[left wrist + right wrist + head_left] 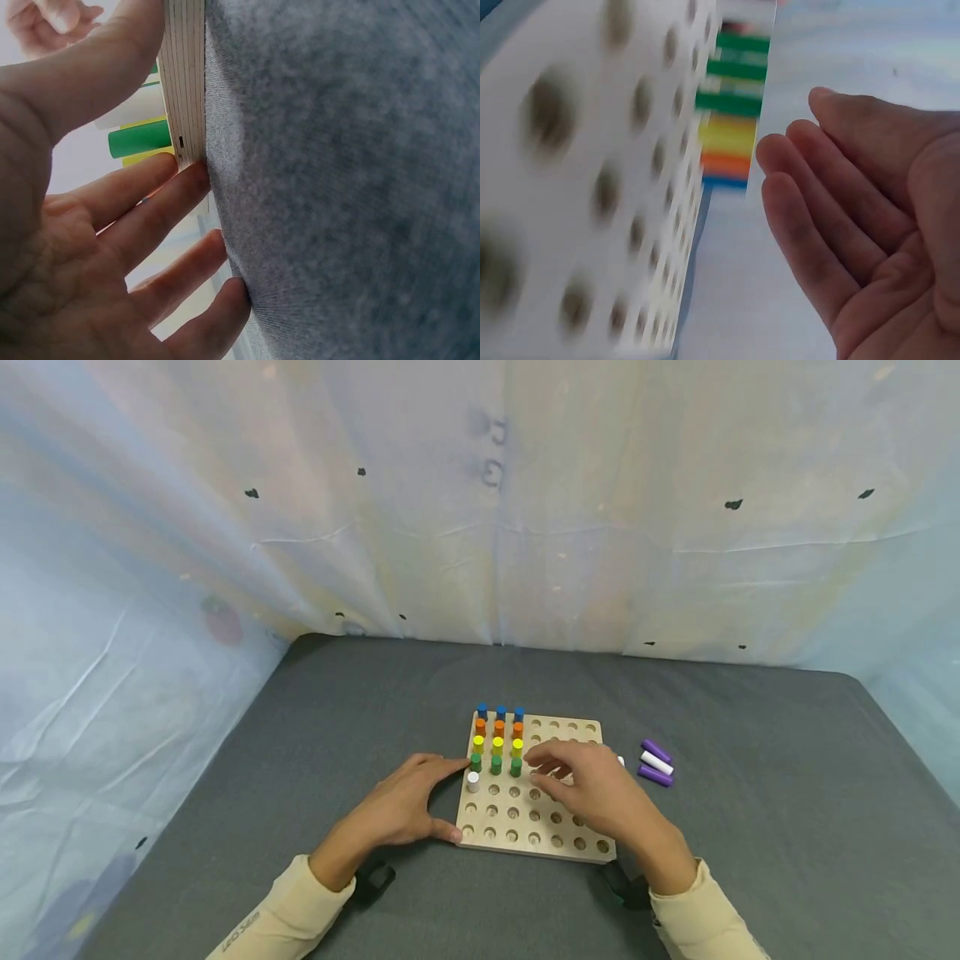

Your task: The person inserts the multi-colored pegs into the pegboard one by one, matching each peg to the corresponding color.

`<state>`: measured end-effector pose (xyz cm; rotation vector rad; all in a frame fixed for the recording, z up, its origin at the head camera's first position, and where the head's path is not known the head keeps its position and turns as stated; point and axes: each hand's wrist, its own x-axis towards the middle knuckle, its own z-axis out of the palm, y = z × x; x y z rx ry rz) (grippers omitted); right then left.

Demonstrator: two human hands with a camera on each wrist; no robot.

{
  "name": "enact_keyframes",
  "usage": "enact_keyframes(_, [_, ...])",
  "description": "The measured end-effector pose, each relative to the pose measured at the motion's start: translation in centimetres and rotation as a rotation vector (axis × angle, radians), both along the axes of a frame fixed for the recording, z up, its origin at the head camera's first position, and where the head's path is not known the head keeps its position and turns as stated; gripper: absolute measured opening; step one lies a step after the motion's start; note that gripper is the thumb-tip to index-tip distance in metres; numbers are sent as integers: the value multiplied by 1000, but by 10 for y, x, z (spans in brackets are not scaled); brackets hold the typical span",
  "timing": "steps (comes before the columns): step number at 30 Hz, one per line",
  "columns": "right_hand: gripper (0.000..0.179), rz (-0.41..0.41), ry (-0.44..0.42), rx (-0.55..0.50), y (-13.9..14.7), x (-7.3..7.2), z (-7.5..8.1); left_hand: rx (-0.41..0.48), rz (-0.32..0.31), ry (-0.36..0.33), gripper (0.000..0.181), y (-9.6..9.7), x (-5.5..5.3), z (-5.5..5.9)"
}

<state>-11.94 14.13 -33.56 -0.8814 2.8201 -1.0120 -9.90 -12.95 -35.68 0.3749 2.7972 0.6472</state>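
Observation:
A wooden pegboard (547,850) with rows of round holes lies on the table. At its left side stand three blue pegs (500,713), three orange pegs (499,727), three yellow pegs (497,746), three green pegs (496,766) and one white peg (473,782). My left hand (401,802) touches the board's left edge with extended fingers, the thumb near the front corner. Over the board hovers my right hand (592,785), fingers loosely bent. Its palm holds nothing in the right wrist view, and it hides some holes.
Right of the board lie two purple pegs (656,776) and a loose white peg (657,763) between them. Another white piece (621,762) peeks out beside the right hand. Dark grey cloth (360,693) covers the table, with pale sheeting (562,543) hanging behind.

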Motion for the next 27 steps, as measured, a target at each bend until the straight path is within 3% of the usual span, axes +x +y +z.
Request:
enact_keyframes(8, [23,-167,65,81,64,-3,-1,5,-10,9,95,0,-1,0])
enact_keyframes(14, [24,-241,35,133,98,-5,2,10,-10,-8,95,0,0,-1])
enact_keyframes(21, [26,-292,-2,168,120,-14,1,9,-14,-13,95,-1,1,-2])
enact_keyframes(27, [27,-297,-38,195,126,-25,-15,11,2,-10,94,-2,0,-1])
